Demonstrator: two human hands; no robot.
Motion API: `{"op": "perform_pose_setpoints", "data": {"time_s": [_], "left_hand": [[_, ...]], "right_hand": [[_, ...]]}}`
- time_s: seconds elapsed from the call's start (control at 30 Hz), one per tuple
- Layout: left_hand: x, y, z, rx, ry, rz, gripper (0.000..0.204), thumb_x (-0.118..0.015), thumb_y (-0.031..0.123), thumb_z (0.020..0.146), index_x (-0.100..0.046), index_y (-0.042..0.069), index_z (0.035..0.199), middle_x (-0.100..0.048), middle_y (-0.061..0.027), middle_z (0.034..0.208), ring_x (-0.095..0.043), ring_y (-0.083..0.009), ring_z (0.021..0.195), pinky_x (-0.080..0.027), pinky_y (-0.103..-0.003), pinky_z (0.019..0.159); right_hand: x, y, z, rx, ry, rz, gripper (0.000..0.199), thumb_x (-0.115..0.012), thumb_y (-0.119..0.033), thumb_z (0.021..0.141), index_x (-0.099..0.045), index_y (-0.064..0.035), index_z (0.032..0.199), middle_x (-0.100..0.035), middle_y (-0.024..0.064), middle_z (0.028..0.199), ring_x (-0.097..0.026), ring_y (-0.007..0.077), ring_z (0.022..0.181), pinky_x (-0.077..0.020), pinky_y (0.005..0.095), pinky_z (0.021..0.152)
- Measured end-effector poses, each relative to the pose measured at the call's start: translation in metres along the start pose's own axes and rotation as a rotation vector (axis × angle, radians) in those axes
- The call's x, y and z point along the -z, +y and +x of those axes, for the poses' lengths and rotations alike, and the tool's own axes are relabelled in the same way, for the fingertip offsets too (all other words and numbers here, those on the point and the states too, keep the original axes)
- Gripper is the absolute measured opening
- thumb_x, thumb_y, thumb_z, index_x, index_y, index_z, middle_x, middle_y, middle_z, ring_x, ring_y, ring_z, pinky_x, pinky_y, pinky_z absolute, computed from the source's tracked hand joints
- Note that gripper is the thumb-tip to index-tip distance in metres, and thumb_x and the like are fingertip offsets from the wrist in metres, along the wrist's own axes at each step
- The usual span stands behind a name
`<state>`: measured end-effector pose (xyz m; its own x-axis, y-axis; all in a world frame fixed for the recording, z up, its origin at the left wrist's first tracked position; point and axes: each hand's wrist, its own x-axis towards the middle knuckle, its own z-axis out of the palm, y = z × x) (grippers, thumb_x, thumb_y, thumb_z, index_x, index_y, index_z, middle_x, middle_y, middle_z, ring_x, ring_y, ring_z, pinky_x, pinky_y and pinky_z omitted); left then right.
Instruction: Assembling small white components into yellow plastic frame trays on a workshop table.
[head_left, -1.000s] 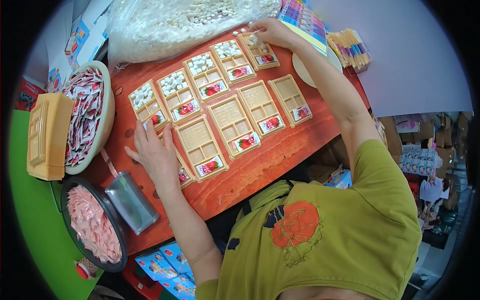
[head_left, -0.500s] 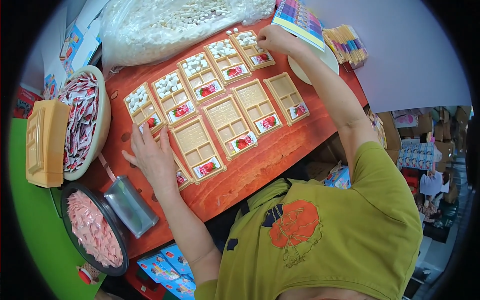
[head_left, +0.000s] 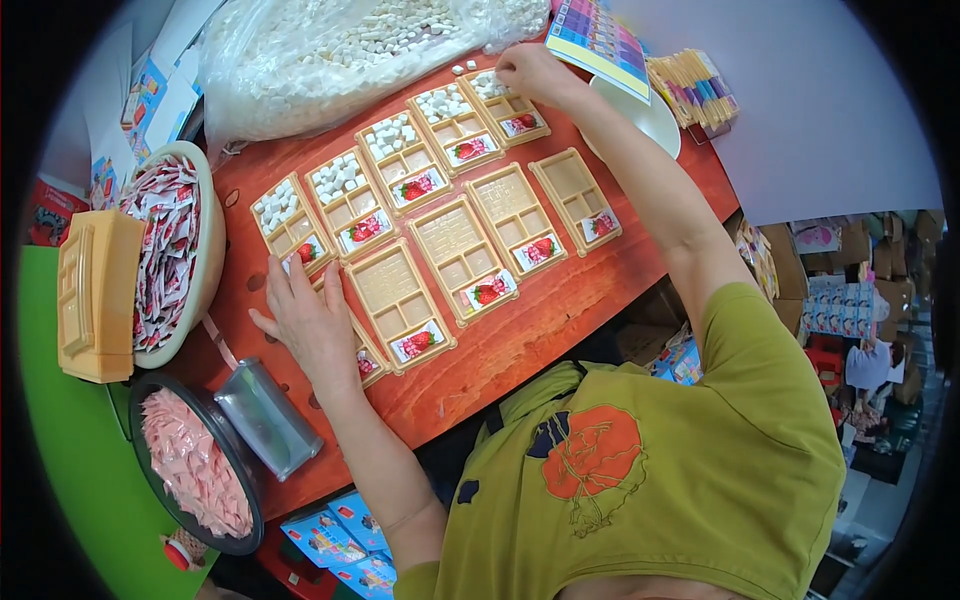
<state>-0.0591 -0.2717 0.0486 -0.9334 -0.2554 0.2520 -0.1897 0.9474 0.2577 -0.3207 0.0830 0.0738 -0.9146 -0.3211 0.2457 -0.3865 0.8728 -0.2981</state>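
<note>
Two rows of tan compartment trays lie on the table, each visible one with a strawberry-printed packet in a lower compartment. In the far row, white marshmallow-like cubes (head_left: 392,133) fill the large compartments. At the far-right tray (head_left: 508,107), my right hand (head_left: 535,75) is over the upper end, fingers curled together; whatever they hold is hidden. My left hand (head_left: 312,325) lies with fingers spread over the near-left tray (head_left: 367,358), covering most of it, its fingertips beside the far-left tray (head_left: 289,222). The large compartments of the near-row trays (head_left: 450,240) hold no cubes.
A big clear bag of white cubes (head_left: 300,70) lies at the back. On the left are a cream basin of packets (head_left: 165,250), a black bowl of pink sachets (head_left: 195,465), stacked tan trays (head_left: 100,295) and a clear box (head_left: 268,415). A white bowl (head_left: 655,125) sits right.
My right hand has shifted slightly away and to the left over the far-right tray. My left hand stays spread in its place. The whole view has shifted a little.
</note>
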Motion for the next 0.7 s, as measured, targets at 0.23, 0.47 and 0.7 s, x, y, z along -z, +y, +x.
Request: {"op": "perform_pose_setpoints", "data": {"time_s": [0.23, 0.47, 0.7], "left_hand": [[-0.001, -0.001, -0.001, -0.001, 0.005, 0.006, 0.05, -0.06, 0.037, 0.099, -0.056, 0.004, 0.135, -0.045, -0.0176, 0.151, -0.046, -0.0315, 0.137, -0.019, -0.069, 0.115], [-0.001, -0.001, 0.0, 0.001, 0.005, 0.0, 0.05, -0.06, 0.037, 0.099, -0.056, 0.004, 0.136, -0.045, -0.0185, 0.151, -0.045, -0.0319, 0.138, -0.019, -0.068, 0.115], [-0.001, 0.001, 0.0, -0.005, 0.01, -0.007, 0.05, -0.061, 0.037, 0.099, -0.055, 0.004, 0.135, -0.044, -0.0185, 0.152, -0.045, -0.033, 0.138, -0.019, -0.068, 0.115]], "right_hand": [[-0.006, 0.0, 0.008, 0.089, 0.075, -0.053, 0.025, -0.062, -0.019, 0.09, -0.072, 0.0021, 0.099, -0.072, 0.0197, 0.091, -0.071, 0.0336, 0.083, -0.0537, 0.0408, 0.077], [-0.029, -0.019, 0.014, -0.156, -0.069, 0.222, 0.029, -0.069, -0.023, 0.089, -0.073, 0.0041, 0.097, -0.071, 0.0132, 0.082, -0.066, 0.0175, 0.068, -0.0523, 0.0362, 0.063], [-0.02, 0.0, 0.054, -0.356, -0.182, 0.427, 0.027, -0.074, -0.026, 0.084, -0.075, 0.0009, 0.091, -0.071, 0.009, 0.075, -0.065, 0.016, 0.066, -0.0514, 0.0335, 0.061]]}}
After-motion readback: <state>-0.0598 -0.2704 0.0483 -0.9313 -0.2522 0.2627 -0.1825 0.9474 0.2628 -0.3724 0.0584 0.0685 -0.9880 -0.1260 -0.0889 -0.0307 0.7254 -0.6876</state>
